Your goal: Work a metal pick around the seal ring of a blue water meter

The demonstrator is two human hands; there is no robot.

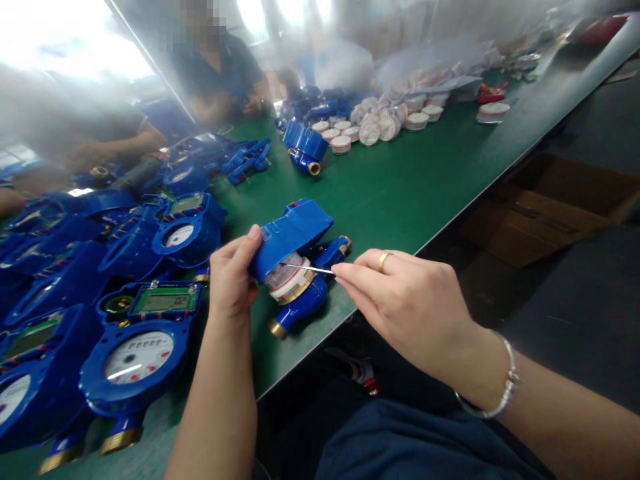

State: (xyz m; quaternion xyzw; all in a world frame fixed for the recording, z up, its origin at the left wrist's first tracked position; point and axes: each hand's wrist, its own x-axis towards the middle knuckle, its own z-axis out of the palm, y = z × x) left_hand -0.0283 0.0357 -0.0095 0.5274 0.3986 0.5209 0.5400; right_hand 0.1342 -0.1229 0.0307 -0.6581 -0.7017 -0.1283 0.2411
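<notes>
Finished blue water meters [133, 357] crowd the desk's [400, 180] left. Your left hand [233, 277] clamps the blue meter [295, 267] (tilted, at the near edge); your right hand [407, 303] pinches a thin wire [307, 268] touching it.

Not much readable here. Near left, blue water meter [135, 357] with an LCD window [167, 301] showing faint digits, something like "02" at the right end, rest too blurry to make out. White dial [139, 356] below it carries a row of small counter digits, too small to read. Second meter [187, 227] further back, same story: LCD and dial markings there but illegible. Nothing legible on the blue housing [293, 233] or on the cardboard box [550, 207] at far right.
</notes>
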